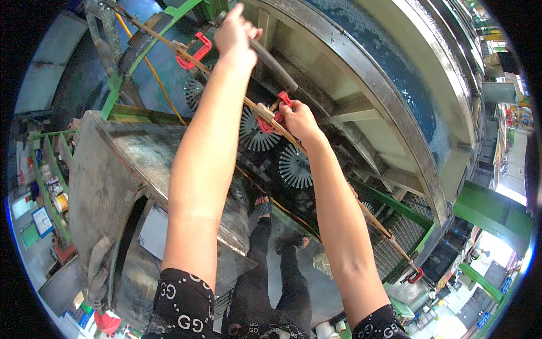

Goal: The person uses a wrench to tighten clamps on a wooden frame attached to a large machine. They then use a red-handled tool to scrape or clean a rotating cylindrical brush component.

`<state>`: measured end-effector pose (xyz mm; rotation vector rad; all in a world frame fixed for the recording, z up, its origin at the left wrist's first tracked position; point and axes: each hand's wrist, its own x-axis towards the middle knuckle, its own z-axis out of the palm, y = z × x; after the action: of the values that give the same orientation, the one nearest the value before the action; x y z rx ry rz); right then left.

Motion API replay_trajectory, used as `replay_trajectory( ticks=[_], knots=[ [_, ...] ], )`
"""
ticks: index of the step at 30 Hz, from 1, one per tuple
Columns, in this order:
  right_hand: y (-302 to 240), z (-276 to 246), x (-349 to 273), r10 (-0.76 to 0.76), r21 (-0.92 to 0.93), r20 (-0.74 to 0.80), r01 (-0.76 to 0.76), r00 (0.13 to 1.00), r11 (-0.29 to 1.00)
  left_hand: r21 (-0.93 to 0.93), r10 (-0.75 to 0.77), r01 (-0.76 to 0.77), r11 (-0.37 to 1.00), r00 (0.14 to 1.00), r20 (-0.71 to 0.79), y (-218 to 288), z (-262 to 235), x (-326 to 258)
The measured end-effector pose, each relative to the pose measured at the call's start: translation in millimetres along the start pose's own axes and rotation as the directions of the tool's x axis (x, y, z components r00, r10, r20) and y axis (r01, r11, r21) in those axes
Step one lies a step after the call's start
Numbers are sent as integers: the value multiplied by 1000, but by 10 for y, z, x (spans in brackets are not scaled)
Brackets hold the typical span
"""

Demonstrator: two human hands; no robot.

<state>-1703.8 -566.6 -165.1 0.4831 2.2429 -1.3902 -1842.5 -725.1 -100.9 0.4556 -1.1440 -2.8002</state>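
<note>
While the left hand [234, 44] reaches up to between 11 and 12 o'clock, its fingers are curled round a dark grey bar [276, 65], with one digit sticking up beyond the grip. The bar slants down toward 1 o'clock, and its lower end comes just beside a red clamp [266, 125]; whether the two touch, I cannot tell. At 1 o'clock from the centre, the right hand [302, 124] has its fingers bent in close on the upper part of that clamp, leaving little gap; the exact pinch is partly hidden. The clamp sits on a thin brown rail [291, 138], which runs slantwise from about 10 to 4 o'clock. A second red clamp [200, 55] sits on the rail at 11 o'clock, and a smaller red clamp [416, 276] near its end at 4 o'clock. Beneath the rail lie slotted metal discs [295, 167], one near the centre and others toward 11 o'clock. Between 1 and 2 o'clock curves a metal-walled tank [361, 56] with bluish water, while a worn metal casing [110, 164] stands at 9 o'clock. The person's dark-clad legs [259, 282] show at 6 o'clock.
</note>
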Motion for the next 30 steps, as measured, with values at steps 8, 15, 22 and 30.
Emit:
replay_trajectory(
  ticks=[8, 15, 22, 30],
  knots=[
    [137, -87, -34, -71, -41, -90, 68, 993, 997, 374, -563, -927, -25, 322, 762, -943, 941, -1765],
    [448, -191, 172, -279, -124, -17, 275, 960, 953, 360, 352, -716, 599, 639, 684, -133, 1163, -1361],
    [16, -127, -107, -28, -62, -24, 27, 999, 998, -5, 166, -166, 986, 985, 39, 298, 386, -448],
    [39, -195, -101, -49, -109, -47, 43, 998, 993, -136, -23, 38, 990, 994, 111, 52, 148, -369]
  ],
)
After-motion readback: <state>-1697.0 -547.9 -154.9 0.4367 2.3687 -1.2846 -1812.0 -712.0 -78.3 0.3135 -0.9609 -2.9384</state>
